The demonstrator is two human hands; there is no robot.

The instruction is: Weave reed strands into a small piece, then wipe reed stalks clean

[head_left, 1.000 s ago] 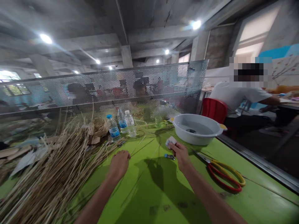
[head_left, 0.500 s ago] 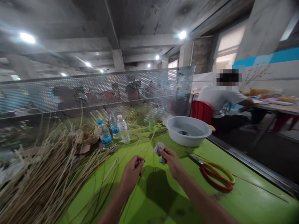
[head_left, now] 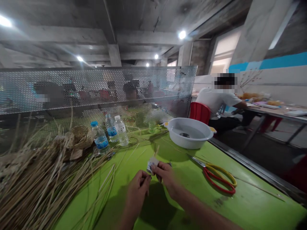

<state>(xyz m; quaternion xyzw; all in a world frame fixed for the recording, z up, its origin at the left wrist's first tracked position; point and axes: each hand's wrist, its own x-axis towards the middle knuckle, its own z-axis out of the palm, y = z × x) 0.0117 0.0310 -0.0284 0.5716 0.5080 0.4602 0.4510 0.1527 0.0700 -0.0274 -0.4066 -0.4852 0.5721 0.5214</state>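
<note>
My right hand (head_left: pixel 165 175) is closed on a small white printed piece (head_left: pixel 152 163), pinched between thumb and fingers; it looks like a folded paper or packet. Close beside it, my left hand (head_left: pixel 139 182) is closed in a pinch, its fingertips almost at the white piece's lower edge. What the left fingers hold is too small to make out. A pale plant strip (head_left: pixel 156 150) shows just beyond the white piece. Both hands are above the green tabletop (head_left: pixel 129 159). To their right lie large scissors (head_left: pixel 219 177) with red and yellow handles.
Left of the hands spreads a heap of dry plant strips (head_left: pixel 52 172). Plastic bottles (head_left: pixel 102 140) stand behind it, near a perforated metal screen (head_left: pixel 144 95). A white basin (head_left: pixel 190 134) holds water and a dark object. Farther right, a person (head_left: pixel 216 99) sits at another table.
My hands have come together, the right one moving left with the white piece toward my left fingertips. The camera view has turned slightly to the right.
</note>
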